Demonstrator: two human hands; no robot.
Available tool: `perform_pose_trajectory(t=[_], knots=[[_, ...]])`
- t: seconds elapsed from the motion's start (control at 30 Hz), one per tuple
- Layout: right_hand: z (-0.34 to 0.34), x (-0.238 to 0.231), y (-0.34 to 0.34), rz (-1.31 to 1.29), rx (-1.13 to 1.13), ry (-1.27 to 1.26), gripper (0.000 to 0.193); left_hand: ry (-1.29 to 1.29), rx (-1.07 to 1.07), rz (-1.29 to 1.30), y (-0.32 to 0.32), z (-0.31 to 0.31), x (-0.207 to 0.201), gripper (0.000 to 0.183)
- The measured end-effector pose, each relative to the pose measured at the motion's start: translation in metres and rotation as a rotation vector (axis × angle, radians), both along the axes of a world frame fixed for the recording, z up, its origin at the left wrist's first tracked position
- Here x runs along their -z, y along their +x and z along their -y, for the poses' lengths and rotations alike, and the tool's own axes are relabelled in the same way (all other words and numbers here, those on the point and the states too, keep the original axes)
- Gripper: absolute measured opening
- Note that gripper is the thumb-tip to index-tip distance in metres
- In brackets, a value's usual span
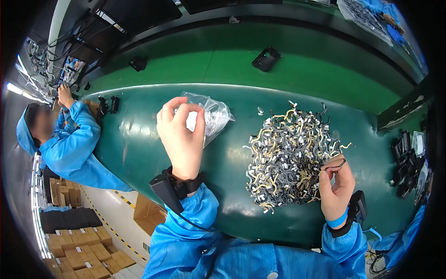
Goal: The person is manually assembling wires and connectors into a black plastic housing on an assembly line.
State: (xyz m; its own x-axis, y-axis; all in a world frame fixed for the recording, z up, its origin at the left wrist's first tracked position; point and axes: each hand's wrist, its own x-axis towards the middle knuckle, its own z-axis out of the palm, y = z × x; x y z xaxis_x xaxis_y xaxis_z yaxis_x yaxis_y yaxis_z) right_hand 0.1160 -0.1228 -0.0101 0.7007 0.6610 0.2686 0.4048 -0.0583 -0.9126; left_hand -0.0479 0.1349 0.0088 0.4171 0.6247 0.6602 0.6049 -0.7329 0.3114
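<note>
My left hand (182, 137) is raised over a clear plastic bag (216, 118) with white pieces inside. Its thumb and index finger curl together in a pinch. Whether they hold the bag's edge or something small does not show. At the right edge of a big heap of short cables (290, 158), my right hand (337, 190) grips one short dark cable (335, 166) between thumb and fingers. The heaped cables are black, grey and yellowish with small white connectors.
The green tabletop (227, 186) carries everything. Black parts (406, 162) are piled at the far right. Beyond the table's far edge, on a green surface, lies a black housing (267, 59). At left, a person in blue (74, 135) works at the table; cartons (79, 246) are stacked below.
</note>
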Motion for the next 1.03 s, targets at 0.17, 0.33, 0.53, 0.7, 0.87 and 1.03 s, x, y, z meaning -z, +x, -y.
perform_pose_trajectory(t=[0.17, 0.33, 0.53, 0.7, 0.87, 1.03], knots=[[-0.001, -0.001, -0.001, -0.031, -0.005, 0.023, 0.009, -0.043, -0.008, -0.054, -0.004, 0.003, -0.002, 0.009], [0.006, 0.005, 0.006, -0.248, -0.137, 0.190, 0.012, -0.059, 0.243, 0.102, 0.020, 0.036, -0.002, 0.013], [-0.002, 0.004, -0.002, -0.576, -0.372, 0.216, 0.009, -0.097, 0.873, -0.012, 0.048, 0.121, -0.009, 0.032], [0.001, 0.002, 0.002, -0.778, -0.404, 0.274, 0.008, -0.109, 0.837, -0.003, 0.054, 0.132, -0.011, 0.031], [0.004, 0.006, 0.008, -0.924, -0.561, 0.232, 0.008, -0.037, 0.897, 0.039, 0.054, 0.131, -0.002, 0.027], [0.003, 0.008, 0.010, -1.145, -0.710, 0.233, 0.009, -0.020, 0.903, 0.103, 0.047, 0.131, 0.003, 0.026]])
